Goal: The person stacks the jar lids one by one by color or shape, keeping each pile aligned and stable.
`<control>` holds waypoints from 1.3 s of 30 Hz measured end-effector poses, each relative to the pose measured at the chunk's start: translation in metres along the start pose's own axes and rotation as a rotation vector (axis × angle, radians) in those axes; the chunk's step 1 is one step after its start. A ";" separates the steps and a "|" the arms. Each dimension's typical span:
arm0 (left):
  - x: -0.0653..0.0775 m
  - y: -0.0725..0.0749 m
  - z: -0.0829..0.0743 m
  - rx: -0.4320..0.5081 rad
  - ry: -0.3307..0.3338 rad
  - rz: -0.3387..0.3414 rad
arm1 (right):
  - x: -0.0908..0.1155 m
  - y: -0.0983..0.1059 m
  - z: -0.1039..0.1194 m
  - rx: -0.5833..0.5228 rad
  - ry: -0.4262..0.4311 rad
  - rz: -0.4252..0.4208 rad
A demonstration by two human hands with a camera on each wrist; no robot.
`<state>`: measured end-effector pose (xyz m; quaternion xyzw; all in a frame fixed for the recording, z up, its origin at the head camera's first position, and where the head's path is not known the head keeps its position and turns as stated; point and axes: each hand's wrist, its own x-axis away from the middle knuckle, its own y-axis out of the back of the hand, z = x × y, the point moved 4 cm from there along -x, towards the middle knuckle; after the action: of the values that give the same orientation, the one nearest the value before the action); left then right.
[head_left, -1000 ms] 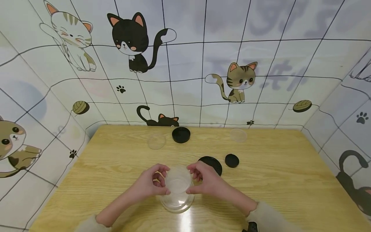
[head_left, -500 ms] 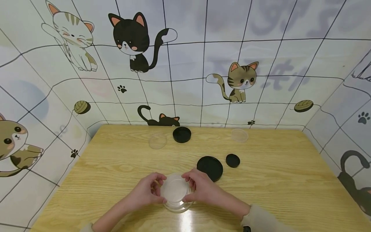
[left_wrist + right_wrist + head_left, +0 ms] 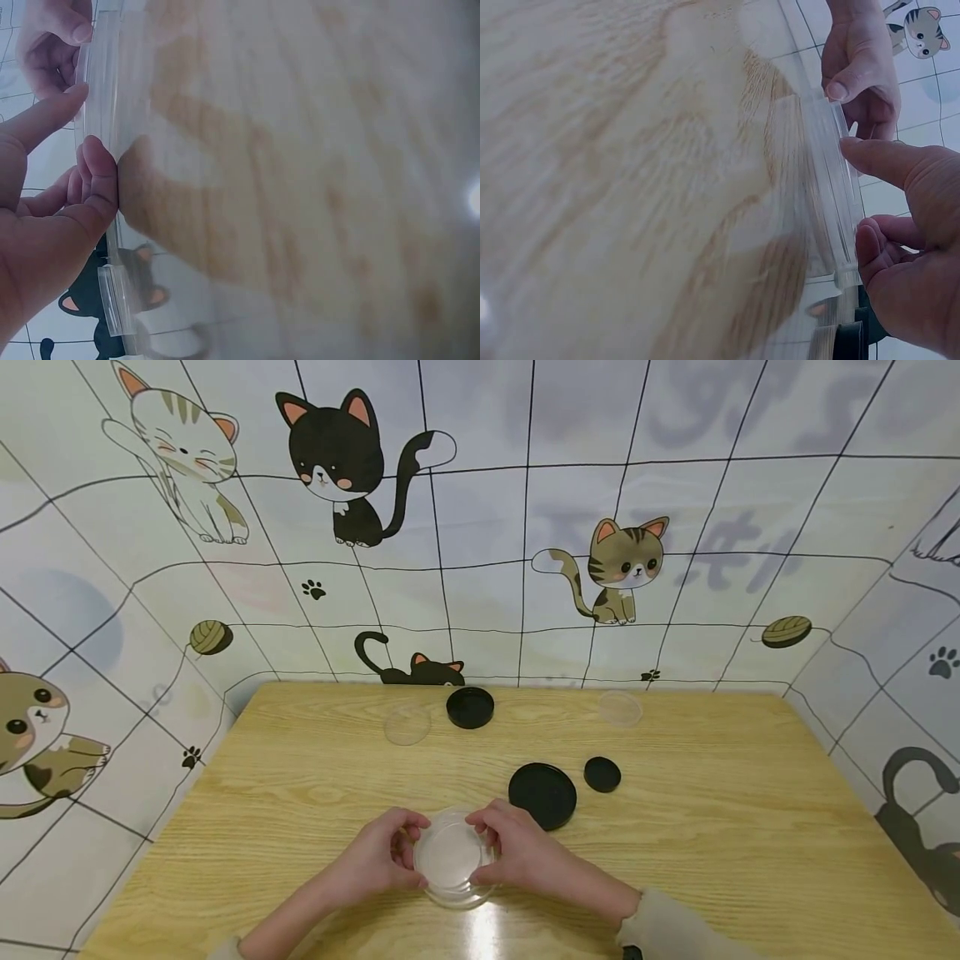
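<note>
A clear round dish (image 3: 448, 852) lies over a larger clear round dish (image 3: 467, 900) on the table, near its front edge. My left hand (image 3: 381, 853) holds the upper dish at its left side, thumb in front and fingers behind. On the opposite side my right hand (image 3: 521, 853) grips the same rim between thumb and fingers. In the left wrist view the stacked clear walls (image 3: 101, 112) show edge-on beside the fingertips. The right wrist view shows the clear rims (image 3: 826, 187) close together; whether the upper one sits fully inside, I cannot tell.
A large black round lid (image 3: 543, 797) lies just beyond my right hand, with a smaller black disc (image 3: 602, 774) to its right. Farther back are a rimmed black dish (image 3: 470, 707), a clear disc (image 3: 407, 724) and another clear disc (image 3: 620, 709). A cat-print wall (image 3: 487, 593) encloses the table.
Both hands have moved down and slightly left with the clear dish, toward me, onto the larger one. Over the last half second they have barely moved.
</note>
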<state>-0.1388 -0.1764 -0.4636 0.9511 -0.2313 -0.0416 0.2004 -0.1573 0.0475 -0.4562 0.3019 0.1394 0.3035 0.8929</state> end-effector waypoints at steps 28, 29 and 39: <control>-0.001 0.009 0.000 0.000 0.038 0.008 | 0.000 0.010 0.000 -0.036 0.037 -0.025; -0.002 0.011 0.000 -0.005 0.036 0.003 | -0.002 0.012 0.002 -0.041 0.042 -0.032; -0.023 0.052 0.001 0.043 0.052 -0.098 | -0.035 0.046 0.007 -0.115 0.001 -0.088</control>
<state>-0.1819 -0.2086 -0.4444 0.9661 -0.1798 -0.0216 0.1838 -0.2022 0.0519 -0.4196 0.2434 0.1351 0.2715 0.9213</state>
